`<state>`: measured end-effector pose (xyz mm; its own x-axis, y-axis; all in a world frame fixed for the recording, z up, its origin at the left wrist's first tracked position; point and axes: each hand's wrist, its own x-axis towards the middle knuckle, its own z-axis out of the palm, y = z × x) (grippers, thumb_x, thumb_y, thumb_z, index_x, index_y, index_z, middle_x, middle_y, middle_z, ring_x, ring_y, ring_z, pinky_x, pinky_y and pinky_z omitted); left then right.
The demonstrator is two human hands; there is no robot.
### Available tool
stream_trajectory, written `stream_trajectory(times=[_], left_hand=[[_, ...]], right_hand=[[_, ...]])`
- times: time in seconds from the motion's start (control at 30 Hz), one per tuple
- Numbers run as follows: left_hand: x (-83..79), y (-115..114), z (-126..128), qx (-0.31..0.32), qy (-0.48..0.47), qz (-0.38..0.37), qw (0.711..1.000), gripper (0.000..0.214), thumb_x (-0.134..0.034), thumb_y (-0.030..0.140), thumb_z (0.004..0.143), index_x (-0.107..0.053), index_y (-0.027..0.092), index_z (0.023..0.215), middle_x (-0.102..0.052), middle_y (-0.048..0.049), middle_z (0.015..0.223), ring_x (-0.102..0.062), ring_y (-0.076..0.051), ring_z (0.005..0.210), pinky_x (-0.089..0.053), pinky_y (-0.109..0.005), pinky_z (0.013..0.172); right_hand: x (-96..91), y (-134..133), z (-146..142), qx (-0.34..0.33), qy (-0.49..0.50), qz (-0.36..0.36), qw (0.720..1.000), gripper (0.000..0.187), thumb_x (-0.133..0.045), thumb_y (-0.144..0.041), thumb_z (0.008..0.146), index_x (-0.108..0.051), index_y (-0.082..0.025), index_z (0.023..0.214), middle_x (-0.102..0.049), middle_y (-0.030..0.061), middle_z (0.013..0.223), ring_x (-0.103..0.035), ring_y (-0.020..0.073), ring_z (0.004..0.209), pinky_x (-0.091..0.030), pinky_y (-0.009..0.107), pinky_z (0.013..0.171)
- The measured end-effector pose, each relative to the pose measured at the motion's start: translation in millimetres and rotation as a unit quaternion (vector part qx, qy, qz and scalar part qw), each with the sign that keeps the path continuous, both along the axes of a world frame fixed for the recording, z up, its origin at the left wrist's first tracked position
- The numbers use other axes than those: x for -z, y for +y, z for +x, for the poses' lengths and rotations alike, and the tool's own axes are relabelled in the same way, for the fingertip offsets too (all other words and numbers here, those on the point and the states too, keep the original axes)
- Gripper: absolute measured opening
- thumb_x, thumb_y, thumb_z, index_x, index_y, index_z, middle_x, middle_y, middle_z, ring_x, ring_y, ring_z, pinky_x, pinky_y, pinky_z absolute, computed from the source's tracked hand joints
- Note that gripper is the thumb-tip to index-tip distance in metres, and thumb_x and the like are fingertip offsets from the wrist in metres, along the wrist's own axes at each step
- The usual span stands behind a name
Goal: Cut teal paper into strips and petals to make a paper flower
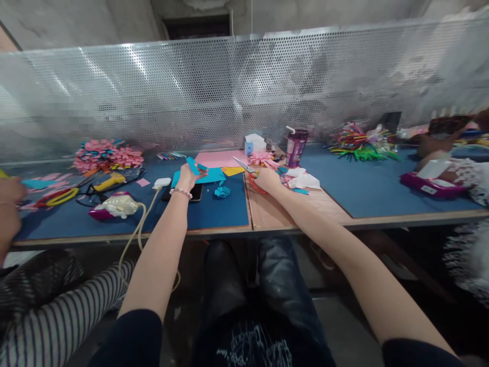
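Observation:
In my left hand (187, 177), raised a little over the table, are pieces of blue paper (192, 164) pinched between the fingers. My right hand (267, 179) grips a pair of scissors (241, 164) with orange handles, blades pointing up and left. Under and beside my left hand lie a blue paper sheet (213, 176) and a dark phone (196, 193), partly covered. A blue paper flower (222, 192) rests on the mat between my hands. Behind it are a yellow sheet (232, 171) and a large pink sheet (219, 158).
A purple cup with a straw (297, 149), a tissue box (254, 144) and crumpled white tissue (302, 179) stand or lie on the right. Pink paper flowers (107, 155), a yellow-handled tool (110, 181) and a corded charger (162, 183) are on the left. Other people's hands are at both sides.

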<state>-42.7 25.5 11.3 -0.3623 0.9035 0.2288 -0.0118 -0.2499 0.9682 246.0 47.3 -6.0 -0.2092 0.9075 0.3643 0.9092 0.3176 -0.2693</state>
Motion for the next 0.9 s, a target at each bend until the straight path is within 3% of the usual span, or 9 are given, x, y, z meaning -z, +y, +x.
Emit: stream_trajectory(times=[0.1, 0.23, 0.43, 0.5, 0.57, 0.6, 0.67, 0.77, 0.9], left_hand=[[-2.4, -3.2, -0.3, 0.008, -0.031, 0.011, 0.999, 0.013, -0.055, 0.025, 0.086, -0.053, 0.015, 0.077, -0.065, -0.0057, 0.069, -0.068, -0.017, 0.066, -0.057, -0.032, 0.070], [-5.5, -8.8, 23.1, 0.076, 0.057, 0.013, 0.995, 0.012, -0.061, 0.027, 0.083, -0.056, 0.016, 0.084, -0.063, -0.0041, 0.066, -0.069, -0.019, 0.065, -0.057, -0.034, 0.069], [0.7, -15.3, 53.7, 0.176, 0.181, -0.036, 0.967, 0.017, -0.056, 0.031, 0.088, -0.057, 0.015, 0.091, -0.064, -0.0052, 0.061, -0.070, -0.023, 0.064, -0.058, -0.040, 0.069], [3.4, -15.4, 57.4, 0.193, 0.197, -0.044, 0.960, 0.017, -0.057, 0.032, 0.088, -0.057, 0.015, 0.091, -0.064, -0.0046, 0.059, -0.070, -0.024, 0.064, -0.058, -0.043, 0.070], [5.4, -15.2, 59.2, 0.191, 0.205, -0.053, 0.958, 0.017, -0.058, 0.033, 0.088, -0.056, 0.016, 0.086, -0.062, -0.0034, 0.055, -0.070, -0.025, 0.062, -0.057, -0.045, 0.071], [6.0, -15.3, 59.9, 0.187, 0.211, -0.054, 0.958, 0.017, -0.058, 0.033, 0.088, -0.056, 0.017, 0.083, -0.060, -0.0028, 0.054, -0.069, -0.024, 0.059, -0.057, -0.045, 0.071], [6.7, -16.4, 62.2, 0.185, 0.235, -0.048, 0.953, 0.018, -0.059, 0.034, 0.087, -0.059, 0.017, 0.082, -0.061, -0.0026, 0.054, -0.066, -0.021, 0.055, -0.057, -0.042, 0.070], [6.3, -20.6, 68.1, 0.202, 0.284, -0.020, 0.937, 0.018, -0.057, 0.033, 0.086, -0.063, 0.016, 0.087, -0.065, -0.0043, 0.061, -0.065, -0.019, 0.053, -0.056, -0.037, 0.065], [4.3, -25.5, 75.0, 0.197, 0.328, 0.016, 0.924, 0.016, -0.056, 0.028, 0.084, -0.065, 0.016, 0.086, -0.068, -0.0052, 0.068, -0.064, -0.019, 0.057, -0.054, -0.034, 0.064]], right_hand=[[1.8, 0.4, -2.6, 0.011, 0.010, -0.013, 1.000, 0.042, -0.054, -0.046, 0.087, -0.070, -0.011, 0.104, -0.069, 0.0224, 0.102, -0.066, 0.0289, 0.096, -0.047, 0.033, 0.082], [4.2, 6.3, 0.1, -0.004, 0.026, -0.031, 0.999, 0.040, -0.063, -0.039, 0.080, -0.068, -0.010, 0.108, -0.069, 0.0206, 0.105, -0.065, 0.0264, 0.097, -0.047, 0.030, 0.083], [7.8, 7.9, 9.4, -0.020, -0.030, 0.007, 0.999, 0.041, -0.060, -0.043, 0.080, -0.072, -0.012, 0.103, -0.062, 0.0214, 0.118, -0.053, 0.0382, 0.117, -0.043, 0.043, 0.094], [3.6, 5.0, 8.9, -0.037, 0.001, 0.038, 0.999, 0.037, -0.059, -0.042, 0.081, -0.072, -0.013, 0.099, -0.061, 0.0196, 0.121, -0.047, 0.0381, 0.122, -0.039, 0.044, 0.098], [-3.1, 1.3, 4.8, -0.083, 0.103, 0.016, 0.991, 0.039, -0.050, -0.044, 0.088, -0.071, -0.012, 0.090, -0.066, 0.0182, 0.111, -0.055, 0.0314, 0.112, -0.043, 0.038, 0.093], [-6.6, -1.0, 1.7, -0.122, 0.178, -0.022, 0.976, 0.045, -0.043, -0.047, 0.092, -0.070, -0.011, 0.086, -0.069, 0.0170, 0.102, -0.060, 0.0265, 0.101, -0.046, 0.034, 0.087], [-12.2, -6.9, -5.6, -0.205, 0.336, -0.124, 0.911, 0.058, -0.033, -0.056, 0.094, -0.067, -0.011, 0.082, -0.070, 0.0138, 0.086, -0.064, 0.0182, 0.079, -0.048, 0.027, 0.071], [-15.4, -18.6, -14.4, -0.306, 0.432, -0.239, 0.814, 0.058, -0.047, -0.066, 0.086, -0.065, -0.011, 0.077, -0.068, 0.0098, 0.075, -0.059, 0.0110, 0.061, -0.044, 0.021, 0.057], [-15.2, -30.8, -12.7, -0.389, 0.347, -0.307, 0.796, 0.043, -0.072, -0.052, 0.073, -0.066, -0.011, 0.081, -0.065, 0.0038, 0.074, -0.048, 0.0048, 0.052, -0.034, 0.018, 0.044]])
